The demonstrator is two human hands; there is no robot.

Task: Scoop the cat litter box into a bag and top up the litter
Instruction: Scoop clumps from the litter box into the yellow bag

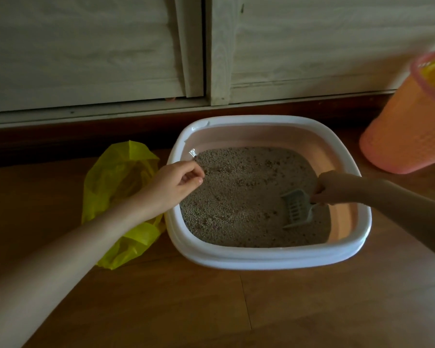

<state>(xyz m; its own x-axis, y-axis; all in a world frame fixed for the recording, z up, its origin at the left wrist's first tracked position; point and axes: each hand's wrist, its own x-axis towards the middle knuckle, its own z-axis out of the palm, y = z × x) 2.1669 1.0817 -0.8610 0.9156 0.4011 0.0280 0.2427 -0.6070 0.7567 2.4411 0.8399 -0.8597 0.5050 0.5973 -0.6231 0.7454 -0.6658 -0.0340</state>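
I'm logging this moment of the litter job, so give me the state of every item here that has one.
White-rimmed pink litter box: upright on the floor, holding litter.
Grey granular litter: uneven, with darker bits.
Pale slotted plastic scoop: in the litter, gripped by its handle.
Yellow plastic bag: crumpled on the floor, beside the box.
Orange plastic basket: upright, yellow-lined.
Left hand: loosely curled, empty.
Right hand: closed on scoop.

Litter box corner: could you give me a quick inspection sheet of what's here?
Surface: brown wooden floor.
Job's things: white-rimmed pink plastic litter box holding grey granular litter; pale slotted plastic scoop in the litter; crumpled yellow plastic bag on the floor to its left.
Clutter: orange plastic basket, far right.
Hands: left hand over the box's left edge, fingers curled; right hand gripping the scoop.
Cables: nothing seen.
Surroundings: pale wooden cabinet doors behind.
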